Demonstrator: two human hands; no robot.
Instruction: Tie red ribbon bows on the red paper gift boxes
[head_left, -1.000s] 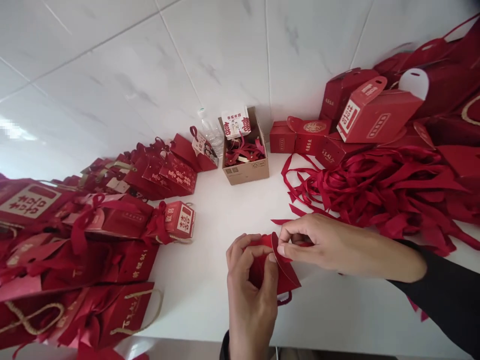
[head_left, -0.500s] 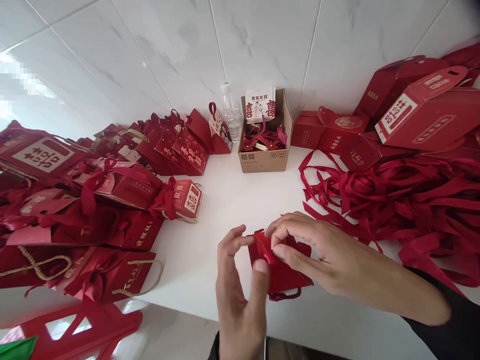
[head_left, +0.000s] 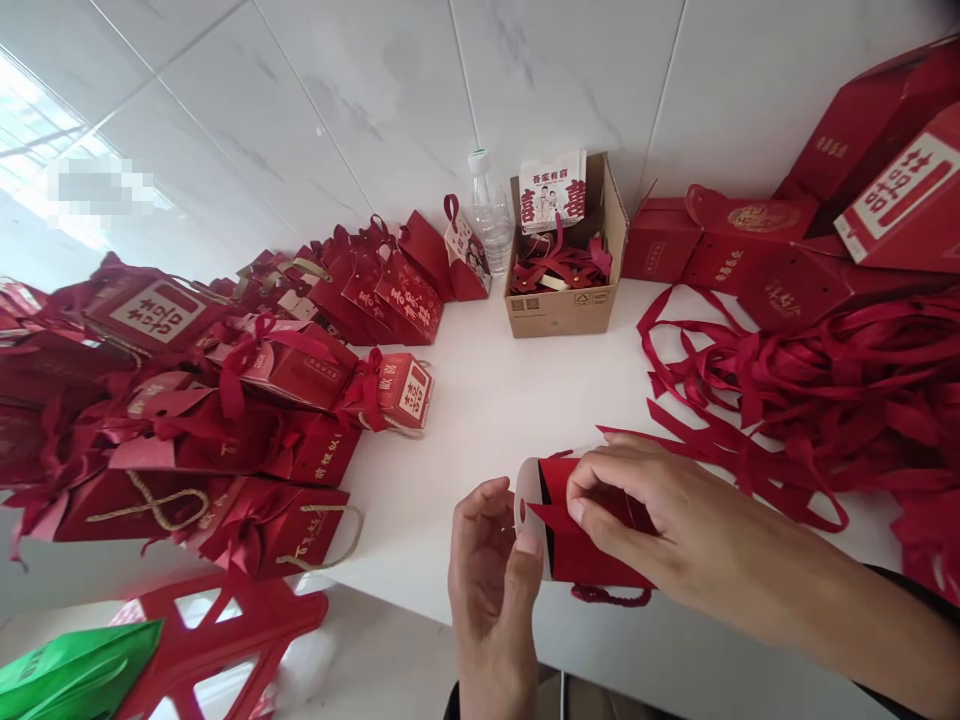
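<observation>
Two hands (head_left: 491, 595) (head_left: 656, 510), one bottle (head_left: 491, 225), one cardboard box (head_left: 559, 314)

On the flat white table (head_left: 502, 400), angular red card boxes (head_left: 300, 368) lie left, long red fabric ribbons (head_left: 817, 390) right; behind, between them, stands a boxy brown cardboard carton (head_left: 559, 315).

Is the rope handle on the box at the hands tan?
No, the rope handle on the red box is dark red.
</observation>
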